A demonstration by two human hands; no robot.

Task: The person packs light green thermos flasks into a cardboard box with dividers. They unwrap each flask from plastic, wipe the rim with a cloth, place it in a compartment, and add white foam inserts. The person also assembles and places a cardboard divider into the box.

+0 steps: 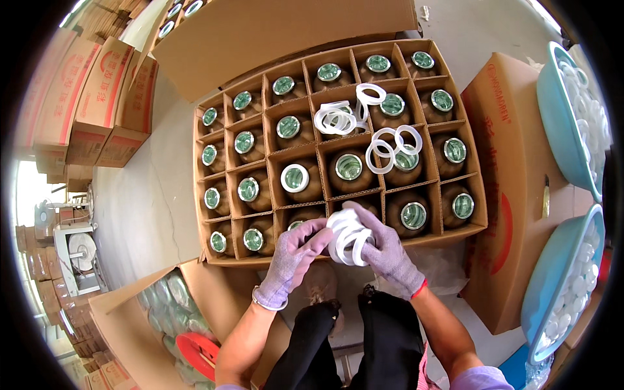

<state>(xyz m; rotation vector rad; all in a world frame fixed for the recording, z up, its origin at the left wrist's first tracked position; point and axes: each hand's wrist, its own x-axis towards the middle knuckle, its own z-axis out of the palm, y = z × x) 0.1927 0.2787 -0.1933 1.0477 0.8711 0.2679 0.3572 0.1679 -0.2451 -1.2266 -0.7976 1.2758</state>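
Note:
In my right hand (391, 257), gloved in grey-lilac, the fingers close round a bunch of white plastic rings (351, 242). My left hand (291, 261), gloved too, has thumb and fingers pinched at the left side of the bunch. Both hands are over the near edge of a divided carton (341, 144) of brown bottles with greenish glass mouths. One bottle mouth left of centre wears a white ring (294, 178). Loose white rings (337, 118) lie across the dividers and bottles, with more rings (394, 149) to their right. The hands partly hide the near row.
Right of the carton stands a tall cardboard box (500, 260). Beyond it are a blue basin (564, 123) of rings and a blue basin (552, 260) of white caps. An open box (123, 318) with glass and a red lid-like disc (198, 353) is at lower left. Stacked cartons (91, 97) stand far left.

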